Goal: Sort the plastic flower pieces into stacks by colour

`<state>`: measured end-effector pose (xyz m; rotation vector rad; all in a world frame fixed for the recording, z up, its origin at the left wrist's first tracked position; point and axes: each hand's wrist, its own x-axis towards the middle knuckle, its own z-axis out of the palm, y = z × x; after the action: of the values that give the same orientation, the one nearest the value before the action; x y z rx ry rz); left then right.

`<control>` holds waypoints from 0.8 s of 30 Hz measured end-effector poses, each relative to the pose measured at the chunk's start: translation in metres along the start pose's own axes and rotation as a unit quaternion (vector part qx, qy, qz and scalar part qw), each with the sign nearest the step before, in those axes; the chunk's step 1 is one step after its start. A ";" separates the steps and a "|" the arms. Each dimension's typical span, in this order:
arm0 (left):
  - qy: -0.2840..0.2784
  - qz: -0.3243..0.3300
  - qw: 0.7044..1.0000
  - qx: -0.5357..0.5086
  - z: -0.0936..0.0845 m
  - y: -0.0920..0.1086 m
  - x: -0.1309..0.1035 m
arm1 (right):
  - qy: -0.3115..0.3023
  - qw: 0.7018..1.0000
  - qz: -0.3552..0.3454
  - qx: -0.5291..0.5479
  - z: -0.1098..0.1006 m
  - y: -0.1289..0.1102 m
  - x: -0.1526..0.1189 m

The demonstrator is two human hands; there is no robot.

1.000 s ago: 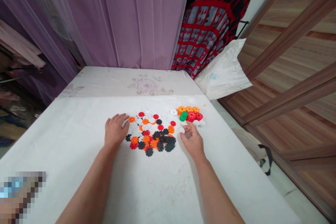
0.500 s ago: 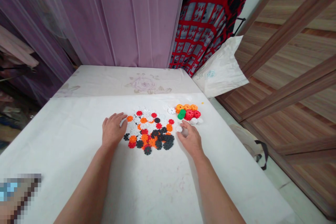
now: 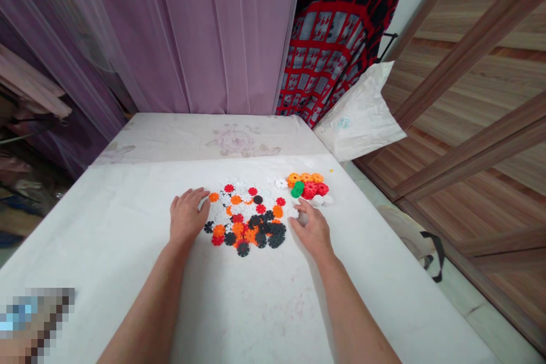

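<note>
1. My right hand [image 3: 314,231] pinches a white disc [image 3: 293,212] at the right of the loose discs [image 3: 238,218], probably edge-on for control.
2. My left hand [image 3: 186,215] curves open beside an orange disc [image 3: 214,197]; I can't tell whether they touch.
3. Far right, orange [image 3: 305,178], red [image 3: 311,190] and green clusters [image 3: 297,189] sit apart on the table [image 3: 273,301], seemingly grouped by colour.

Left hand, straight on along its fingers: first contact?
Probably the orange disc at the left edge of the disc pile, close by the left hand's fingertips. Depth is unclear; the fingers might pass above it.
</note>
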<state>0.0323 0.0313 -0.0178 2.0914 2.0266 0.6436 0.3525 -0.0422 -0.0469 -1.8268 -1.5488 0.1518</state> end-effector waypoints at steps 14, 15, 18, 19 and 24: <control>0.002 -0.008 1.000 -0.011 -0.001 0.001 -0.001 | -0.112 0.967 -0.209 -0.099 0.023 -0.078 0.015; 0.001 -0.008 1.000 -0.011 0.000 0.001 -0.001 | -0.122 0.965 -0.210 -0.102 0.025 -0.081 0.015; -0.001 -0.008 1.000 -0.012 0.001 0.000 -0.001 | -0.135 0.963 -0.208 -0.108 0.029 -0.082 0.014; 0.000 -0.007 1.000 -0.012 0.002 0.000 -0.001 | -0.134 0.963 -0.206 -0.109 0.029 -0.081 0.012; 0.010 -0.003 1.000 -0.015 0.004 -0.001 -0.001 | -0.111 0.970 -0.197 -0.094 0.022 -0.079 0.000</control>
<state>0.0332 0.0310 -0.0215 2.0696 2.0201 0.6912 0.2774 -0.0316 -0.0168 -1.6431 -2.1145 0.0233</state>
